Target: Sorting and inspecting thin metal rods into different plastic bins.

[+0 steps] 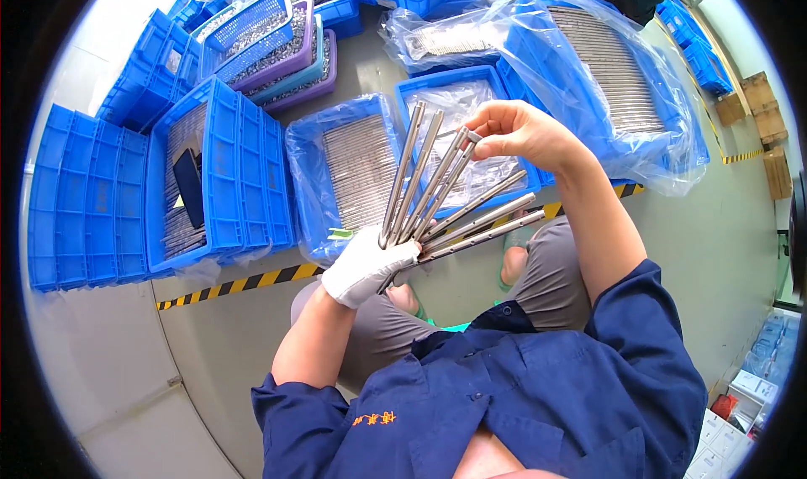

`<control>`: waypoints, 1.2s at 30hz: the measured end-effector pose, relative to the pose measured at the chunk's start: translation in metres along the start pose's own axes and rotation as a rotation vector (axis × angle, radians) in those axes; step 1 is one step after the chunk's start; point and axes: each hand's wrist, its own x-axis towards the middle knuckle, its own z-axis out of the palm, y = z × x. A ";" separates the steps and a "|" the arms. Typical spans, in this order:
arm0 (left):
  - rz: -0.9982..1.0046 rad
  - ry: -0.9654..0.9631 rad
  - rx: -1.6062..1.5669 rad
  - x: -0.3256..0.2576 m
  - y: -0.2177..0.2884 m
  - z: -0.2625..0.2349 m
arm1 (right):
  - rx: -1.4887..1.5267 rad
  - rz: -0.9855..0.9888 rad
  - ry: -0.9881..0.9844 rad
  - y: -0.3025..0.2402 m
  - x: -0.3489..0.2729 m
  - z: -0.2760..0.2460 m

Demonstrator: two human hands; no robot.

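My left hand (366, 269), in a white glove, is closed round the lower ends of several slim metal rods (418, 181) with small holes along them. The rods fan out upward and to the right. My bare right hand (525, 136) pinches the top end of one middle rod between thumb and fingers. A short grey cylindrical bit (473, 137) shows at that tip; whether it is part of the rod I cannot tell. Just beyond my hands stands a blue crate (304, 151) lined with clear plastic, holding rows of similar rods (361, 164). A light green piece (340, 234) lies at its near edge.
Another plastic-lined blue crate (412, 84) stands behind the rods. To the right, a larger one (538, 63) holds more rods. Stacked blue crates (244, 168) stand left, a dark phone-like object (188, 188) inside one. Purple baskets (290, 59) with small metal parts stand far left.
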 end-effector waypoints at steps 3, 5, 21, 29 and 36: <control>-0.064 -0.012 0.035 0.002 0.001 -0.003 | 0.016 -0.011 0.002 -0.001 -0.001 -0.004; -0.101 -0.029 0.035 0.001 0.004 -0.004 | 0.099 -0.102 0.022 -0.004 0.000 -0.013; -0.102 -0.072 0.053 0.002 0.005 0.009 | -0.017 -0.101 -0.049 -0.003 -0.006 -0.005; -0.082 -0.074 0.091 0.000 0.007 0.005 | 0.034 -0.172 -0.037 -0.007 -0.008 -0.010; -0.123 0.049 0.232 0.007 -0.002 0.015 | 0.035 -0.052 -0.030 -0.009 -0.001 0.000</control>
